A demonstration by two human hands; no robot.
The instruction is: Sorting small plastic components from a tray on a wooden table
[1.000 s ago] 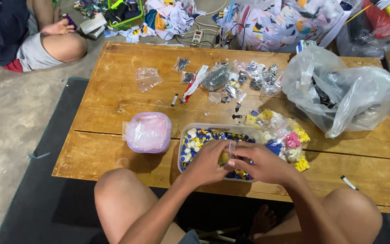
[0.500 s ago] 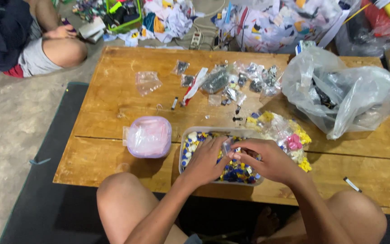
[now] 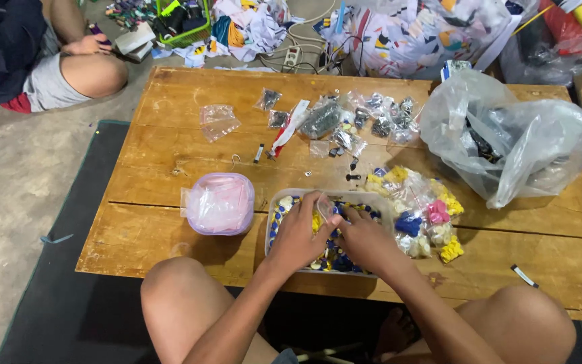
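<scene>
Hands both down in the clear rectangular plastic tub (image 3: pixel 378 202) of small blue, yellow and white pieces, at the near edge of the low wooden table (image 3: pixel 170 141). Left hand (image 3: pixel 299 232) lies palm-down on the pieces, thumb and forefinger pinching a small clear plastic bag (image 3: pixel 325 206) at its mouth. Right hand (image 3: pixel 365 237) touches the left one, fingers curled into the pieces just under that bag; can't tell if it actually grips anything.

Just left of the left hand: round pink-tinted plastic container (image 3: pixel 220 202) with a clear bag over it, apart from the tub. Just right of the right hand: heap of small clear bags filled with yellow, blue and pink pieces (image 3: pixel 426 205), touching the tub's right wall. Beyond the hands: scattered small clear bags of dark parts (image 3: pixel 355 121), plus one empty crumpled clear bag (image 3: pixel 218 121) further left. Far right of the right hand: large crumpled translucent plastic sack (image 3: pixel 506 138). Another person's bent knee (image 3: pixel 92 74) shows off the table's far left corner.
</scene>
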